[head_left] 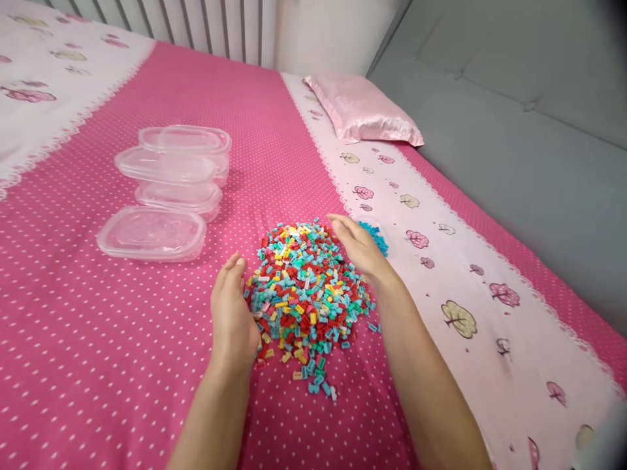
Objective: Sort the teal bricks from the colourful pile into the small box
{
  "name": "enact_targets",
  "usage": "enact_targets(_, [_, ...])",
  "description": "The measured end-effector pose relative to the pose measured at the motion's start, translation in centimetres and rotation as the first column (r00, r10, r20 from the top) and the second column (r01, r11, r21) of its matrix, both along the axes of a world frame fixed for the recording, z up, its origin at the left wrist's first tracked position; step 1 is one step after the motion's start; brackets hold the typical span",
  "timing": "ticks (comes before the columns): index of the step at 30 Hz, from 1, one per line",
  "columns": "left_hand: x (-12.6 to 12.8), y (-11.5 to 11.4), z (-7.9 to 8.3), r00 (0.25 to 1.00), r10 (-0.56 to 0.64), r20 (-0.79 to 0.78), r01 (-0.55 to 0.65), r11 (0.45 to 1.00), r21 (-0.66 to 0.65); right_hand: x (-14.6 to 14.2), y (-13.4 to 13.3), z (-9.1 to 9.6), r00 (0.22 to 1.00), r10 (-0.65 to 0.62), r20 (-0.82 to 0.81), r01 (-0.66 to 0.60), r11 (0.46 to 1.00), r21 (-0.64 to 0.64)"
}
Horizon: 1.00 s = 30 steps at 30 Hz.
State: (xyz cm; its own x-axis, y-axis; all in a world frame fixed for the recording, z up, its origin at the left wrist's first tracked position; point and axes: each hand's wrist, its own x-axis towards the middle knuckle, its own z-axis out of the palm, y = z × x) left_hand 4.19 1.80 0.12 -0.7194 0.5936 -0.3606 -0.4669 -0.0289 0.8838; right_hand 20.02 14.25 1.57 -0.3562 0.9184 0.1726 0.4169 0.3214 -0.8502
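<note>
A heaped pile of small toy building bricks (308,287) in red, teal, yellow, green and white lies on the pink dotted bedsheet (166,365). My left hand (232,313) rests along the pile's left side, palm inward and fingers stretched forward. On the opposite side, my right hand (355,245) reaches along the upper right of the pile with its fingers extended. Both hands are open and hold nothing. Blue bricks (375,238) sit in what looks like a clear container, partly hidden behind my right hand. Several loose bricks (316,375) are scattered at the near edge.
Several clear plastic containers with lids (151,232) stand in a row to the left of the pile. A pink satin pillow (365,111) lies at the far right, near the grey padded panel (509,124). White vertical slats (196,26) border the far side.
</note>
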Motion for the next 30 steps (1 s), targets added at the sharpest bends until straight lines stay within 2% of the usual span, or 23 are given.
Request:
enact_targets(3, [-0.6, 0.1, -0.1, 1.000, -0.023, 0.017, 0.024, 0.999, -0.041, -3.1, 3.6, -0.7, 0.993, 0.030, 0.118, -0.024, 0.998, -0.052])
enact_targets(6, [-0.9, 0.1, -0.1, 0.999, -0.055, 0.002, 0.055, 0.996, -0.068, -5.8, 5.8, -1.9, 0.955, 0.081, 0.284, -0.043, 0.989, -0.139])
enact_targets(9, [-1.2, 0.1, -0.1, 0.998, -0.041, 0.057, 0.044, 0.998, -0.054, -7.8, 6.0, -2.5, 0.888, 0.160, 0.432, -0.082, 0.978, -0.192])
enact_targets(11, [-1.2, 0.1, -0.1, 0.993, -0.017, 0.114, 0.021, 0.999, -0.032, -8.5, 5.7, -2.4, 0.845, 0.260, 0.468, -0.174, 0.960, -0.220])
enact_targets(14, [-1.2, 0.1, 0.1, 0.986, -0.005, 0.169, 0.006, 1.000, -0.006, -8.5, 4.9, -1.5, 0.776, 0.449, 0.442, -0.351, 0.891, -0.290])
enact_targets(18, [-0.9, 0.1, 0.1, 0.982, -0.021, 0.186, 0.020, 1.000, 0.005, -7.1, 2.7, 0.4, 0.691, 0.613, 0.383, -0.522, 0.790, -0.321])
enact_targets(21, [-0.7, 0.0, -0.2, 0.984, -0.043, 0.173, 0.039, 0.999, 0.029, -5.2, -0.4, 1.9, 0.673, 0.634, 0.381, -0.602, 0.769, -0.217])
enact_targets(23, [-0.7, 0.0, -0.5, 0.986, -0.070, 0.149, 0.065, 0.997, 0.036, -3.6, -2.8, 2.6, 0.684, 0.599, 0.416, -0.623, 0.777, -0.094])
enact_targets(25, [-0.6, 0.0, -0.8, 0.988, -0.096, 0.121, 0.091, 0.995, 0.042, -2.0, -5.1, 3.0, 0.701, 0.559, 0.442, -0.602, 0.797, -0.053])
enact_targets(27, [-0.5, 0.1, -1.0, 0.988, -0.115, 0.099, 0.110, 0.993, 0.050, -0.4, -6.9, 3.2, 0.718, 0.519, 0.463, -0.556, 0.829, -0.067])
enact_targets(30, [-0.4, 0.0, -1.1, 0.989, -0.130, 0.073, 0.128, 0.991, 0.042, 1.5, -8.7, 3.4, 0.712, 0.502, 0.491, -0.515, 0.849, -0.120])
